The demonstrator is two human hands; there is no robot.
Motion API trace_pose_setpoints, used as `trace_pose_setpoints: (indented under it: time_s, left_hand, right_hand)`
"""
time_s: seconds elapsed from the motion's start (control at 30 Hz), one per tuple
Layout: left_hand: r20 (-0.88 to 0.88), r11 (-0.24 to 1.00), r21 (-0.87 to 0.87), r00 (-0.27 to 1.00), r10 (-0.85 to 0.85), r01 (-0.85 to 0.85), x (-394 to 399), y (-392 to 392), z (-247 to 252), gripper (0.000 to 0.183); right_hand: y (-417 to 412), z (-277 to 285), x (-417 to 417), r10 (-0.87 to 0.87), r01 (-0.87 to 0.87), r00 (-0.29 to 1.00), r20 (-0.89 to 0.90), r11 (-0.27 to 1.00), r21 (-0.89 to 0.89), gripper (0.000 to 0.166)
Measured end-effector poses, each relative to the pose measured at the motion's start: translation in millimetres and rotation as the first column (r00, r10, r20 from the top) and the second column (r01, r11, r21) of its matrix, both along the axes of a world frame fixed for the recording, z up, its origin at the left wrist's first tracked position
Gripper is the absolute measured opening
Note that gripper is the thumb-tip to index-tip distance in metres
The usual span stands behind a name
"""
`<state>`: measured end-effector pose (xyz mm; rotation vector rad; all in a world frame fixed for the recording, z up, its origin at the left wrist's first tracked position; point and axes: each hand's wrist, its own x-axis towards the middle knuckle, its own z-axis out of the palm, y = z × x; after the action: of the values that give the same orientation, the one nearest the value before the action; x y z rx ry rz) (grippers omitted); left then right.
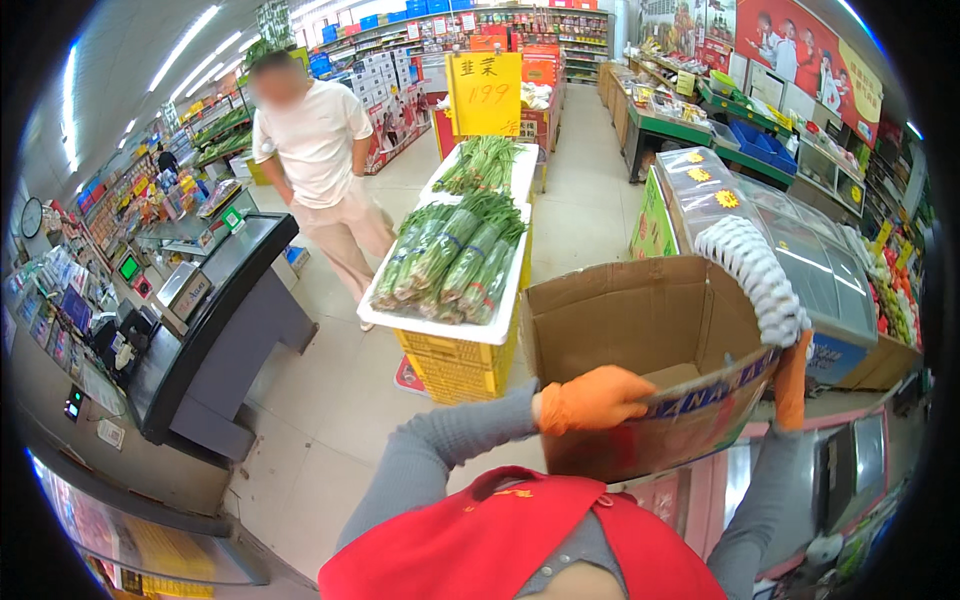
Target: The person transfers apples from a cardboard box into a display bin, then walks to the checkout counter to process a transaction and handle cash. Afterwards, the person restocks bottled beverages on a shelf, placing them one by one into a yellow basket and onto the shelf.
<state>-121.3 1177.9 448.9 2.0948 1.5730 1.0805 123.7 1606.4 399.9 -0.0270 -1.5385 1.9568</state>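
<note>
A large open cardboard box (622, 300) is held up in front of my body, tilted so that its brown inside shows. My left hand (596, 400), in an orange glove, grips the near rim, with the fingers folded over the edge. At the box's right corner is my right hand (791, 382), gloved in orange too and partly hidden. It holds the lower end of a curved stack of white foam trays or nets (750, 281), which arches along the box's right side. Whether these fingers also grip the cardboard cannot be made out.
Bundled green chives (450, 255) lie in a white foam box (480, 331) on yellow crates (450, 367). Beyond it stands a person (322, 142). A checkout counter (225, 315) is at left, a glass-topped freezer (810, 255) at right. A tiled aisle (577, 187) runs ahead.
</note>
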Motion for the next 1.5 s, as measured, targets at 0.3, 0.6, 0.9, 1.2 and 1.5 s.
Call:
trace_pose_setpoints:
  time_s: [0.3,0.6,0.9,1.2,1.5]
  left_hand:
    - [0.018,0.975,-0.172,0.989,0.145,-0.139,-67,146,-41,0.037]
    - [0.175,0.976,-0.163,0.969,0.171,-0.143,-274,331,-65,0.042]
    - [-0.029,0.914,-0.161,0.928,0.373,-0.372,-491,460,-28,0.043]
    - [0.0,0.525,0.185,0.535,0.845,-0.83,-716,640,-37,0.055]
    - [0.597,0.156,-0.375,-0.109,0.795,-0.914,-890,678,-128,0.037]
  right_hand:
    - [70,99,-200,-0.399,0.096,0.787,0.47,0.832,0.546,0.052]
    - [229,88,-428,-0.693,0.667,0.623,0.362,0.713,0.217,0.051]
    - [421,139,-624,-0.433,0.421,0.897,-0.093,0.899,-0.123,0.043]
    - [564,192,-921,-0.421,0.383,0.875,-0.24,0.904,-0.191,0.051]
    - [666,183,-1217,-0.272,0.279,0.922,-0.277,0.96,-0.012,0.057]
